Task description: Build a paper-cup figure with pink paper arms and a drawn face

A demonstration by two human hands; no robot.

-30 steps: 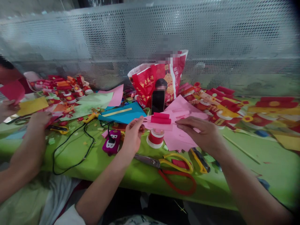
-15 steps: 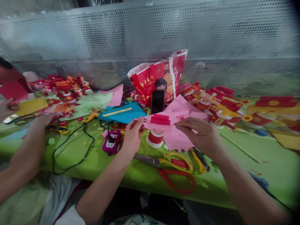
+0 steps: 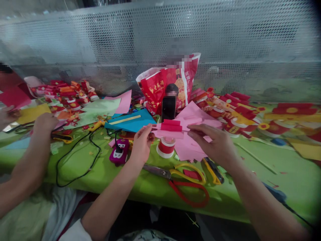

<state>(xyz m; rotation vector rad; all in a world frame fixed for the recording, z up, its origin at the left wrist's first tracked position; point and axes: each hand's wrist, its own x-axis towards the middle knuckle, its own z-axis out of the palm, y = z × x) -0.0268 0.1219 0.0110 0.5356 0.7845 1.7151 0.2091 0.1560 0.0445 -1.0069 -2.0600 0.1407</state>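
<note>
Just above the green table, my left hand [image 3: 142,144] pinches the left end of a thin pink paper strip [image 3: 155,127]. My right hand [image 3: 213,139] is closed at the strip's other end, fingertips together. Between them sits a small stepped paper piece [image 3: 171,126], bright red on top with a pale pink roll along its front. Right below it stands a red cup [image 3: 166,148] with a white rim; whether the paper piece touches it I cannot tell. Pink paper sheets [image 3: 188,150] lie behind the cup. Scissors [image 3: 162,172] with yellow and red handles are in front.
A phone [image 3: 168,107] stands before a red bag [image 3: 155,85]. Purple power socket [image 3: 119,152], glue gun [image 3: 96,125] and black cable lie left; a utility knife [image 3: 213,170] lies right. Finished-looking paper figures [image 3: 235,113] crowd the back. Another person's hand [image 3: 46,122] works at left.
My hands and the pink strip stay almost in place, with the stepped paper piece tilted slightly differently. At left, the other person's nearer hand has risen a little.
</note>
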